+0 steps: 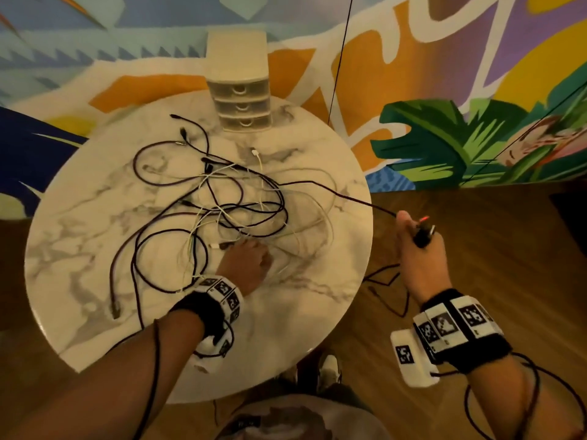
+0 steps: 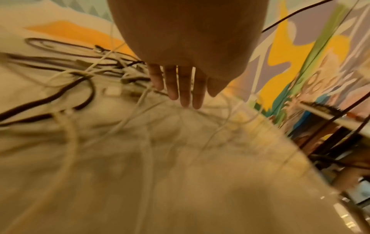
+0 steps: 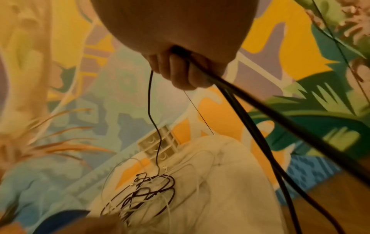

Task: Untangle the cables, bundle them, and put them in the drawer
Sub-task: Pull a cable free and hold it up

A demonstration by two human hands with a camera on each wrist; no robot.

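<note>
1. Right hand (image 1: 416, 249) off the right edge of the round marble surface (image 1: 73, 255), fingers curled round one dark cable (image 1: 336, 192) drawn taut out of the tangle of cables (image 1: 222, 211) at mid-surface.
2. Left hand (image 1: 249, 263) flat on the near side of the tangle, fingers (image 2: 184, 88) straight and spread, pressing white strands down.
3. Likely risk: pulling hard could tighten a knot, since the dark cable crosses several loops.
4. Likely risk: the whole tangle could drag toward the right edge and slip off if the left hand lifts.
5. Drawer unit (image 1: 243, 103) at the far edge, all drawers closed, well apart from the hands.
6. Open floor to the right for pulling; a dark plug (image 1: 115, 309) near the front-left rim could slide off.
</note>
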